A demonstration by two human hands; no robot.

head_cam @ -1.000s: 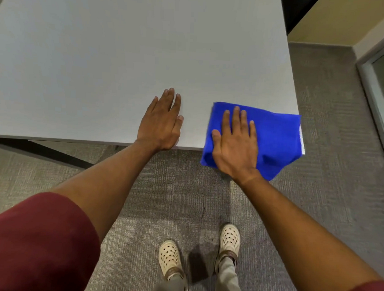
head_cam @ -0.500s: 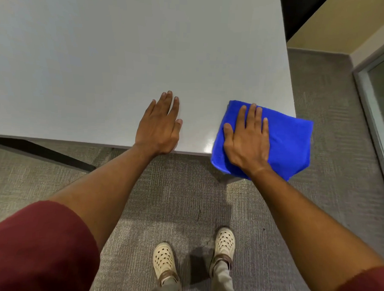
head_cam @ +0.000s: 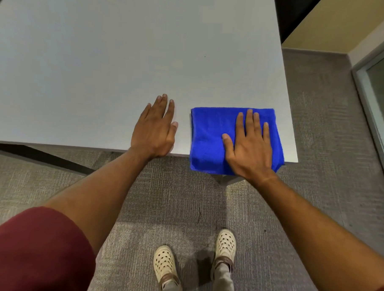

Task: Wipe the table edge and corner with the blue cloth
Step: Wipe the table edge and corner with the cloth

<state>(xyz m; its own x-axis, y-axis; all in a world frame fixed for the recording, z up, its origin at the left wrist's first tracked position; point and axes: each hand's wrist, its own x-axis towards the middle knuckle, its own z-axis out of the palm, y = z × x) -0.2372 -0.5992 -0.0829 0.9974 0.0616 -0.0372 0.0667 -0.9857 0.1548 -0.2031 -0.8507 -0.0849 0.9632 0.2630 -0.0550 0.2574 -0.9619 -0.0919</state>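
A folded blue cloth (head_cam: 209, 137) lies on the grey table (head_cam: 102, 71) at its near edge, its lower part hanging over that edge. My right hand (head_cam: 249, 150) rests flat on the cloth's right half, fingers spread, pressing it down. A narrow strip of bare table shows between the cloth and the near right corner (head_cam: 294, 159). My left hand (head_cam: 154, 132) lies flat on the bare table just left of the cloth, apart from it, holding nothing.
Grey carpet (head_cam: 316, 194) lies below and to the right of the table. A dark table support (head_cam: 43, 158) runs under the near edge at left. A glass panel with a metal frame (head_cam: 369, 104) stands at right. My feet in cream shoes (head_cam: 225, 245) stand below.
My right hand has slid the cloth left along the near edge, off the right corner it was covering. The cloth now lies squarer. My left hand has stayed put.
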